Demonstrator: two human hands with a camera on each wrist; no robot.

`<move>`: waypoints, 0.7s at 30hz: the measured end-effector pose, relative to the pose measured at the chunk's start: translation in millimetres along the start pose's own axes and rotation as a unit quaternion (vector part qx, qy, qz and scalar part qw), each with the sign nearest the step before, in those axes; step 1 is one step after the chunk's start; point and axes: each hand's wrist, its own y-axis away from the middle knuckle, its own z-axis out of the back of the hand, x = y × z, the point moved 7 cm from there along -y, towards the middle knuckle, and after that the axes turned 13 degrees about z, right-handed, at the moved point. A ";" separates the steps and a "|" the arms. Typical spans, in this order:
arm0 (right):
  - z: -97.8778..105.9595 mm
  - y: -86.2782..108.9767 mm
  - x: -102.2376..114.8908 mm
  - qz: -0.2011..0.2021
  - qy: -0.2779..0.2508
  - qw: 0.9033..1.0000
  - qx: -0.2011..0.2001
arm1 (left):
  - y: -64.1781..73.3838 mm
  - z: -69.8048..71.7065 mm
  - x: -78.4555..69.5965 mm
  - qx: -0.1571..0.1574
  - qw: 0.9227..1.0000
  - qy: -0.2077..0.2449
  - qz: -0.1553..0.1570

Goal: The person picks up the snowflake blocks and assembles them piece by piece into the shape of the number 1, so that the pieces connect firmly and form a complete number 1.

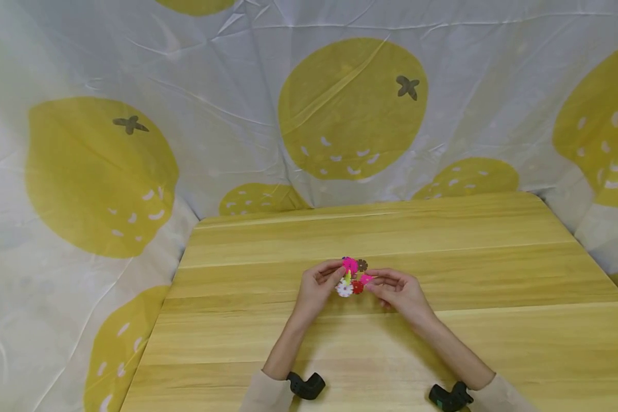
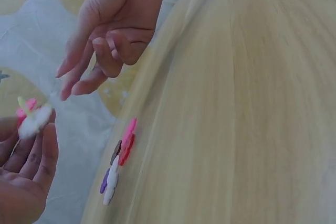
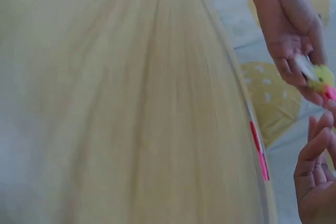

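My left hand (image 1: 316, 283) pinches a small joined cluster of flower-shaped plastic discs between thumb and fingers. In the left wrist view the cluster shows a pink disc (image 2: 30, 104), a thin yellow disc (image 2: 23, 106) and a white disc (image 2: 35, 123). My right hand (image 1: 399, 290) hovers just to the right of the cluster, fingers loosely bent and nothing between them. In the right wrist view its fingertips come close below the cluster's pink end (image 3: 330, 92). Beneath the hands, a red disc (image 1: 357, 287) and a brown disc (image 1: 362, 265) lie on the table.
More loose discs lie flat on the wooden table (image 1: 268, 332): pink (image 2: 129, 127), white (image 2: 111, 182) and purple (image 2: 104, 180). A lemon-print cloth (image 1: 226, 114) hangs behind and beside the table. Black devices (image 1: 307, 386) are worn at both wrists.
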 end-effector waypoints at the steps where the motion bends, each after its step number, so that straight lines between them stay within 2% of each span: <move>1: 1.3 -0.6 -0.3 -0.001 0.013 1.000 0.003 | -0.1 2.8 0.6 -0.012 1.000 0.001 0.003; 3: 5.5 -2.7 -1.4 -0.004 0.042 0.999 0.011 | -0.2 8.2 1.8 -0.031 0.999 0.007 0.010; 7: 15.5 -8.4 -4.6 -0.017 0.085 0.996 0.029 | -0.4 16.2 6.0 -0.038 0.998 0.037 0.027; 11: 19.9 -13.0 -7.8 -0.037 0.090 0.994 0.044 | -0.3 20.7 9.2 -0.035 0.998 0.045 0.035; 17: 21.0 -20.2 -9.8 -0.037 0.096 0.993 0.059 | -1.1 19.3 9.1 -0.017 0.999 0.036 0.024; 21: 20.4 -24.3 -11.9 -0.046 0.093 0.992 0.067 | -1.2 18.6 10.6 -0.008 0.999 0.043 0.032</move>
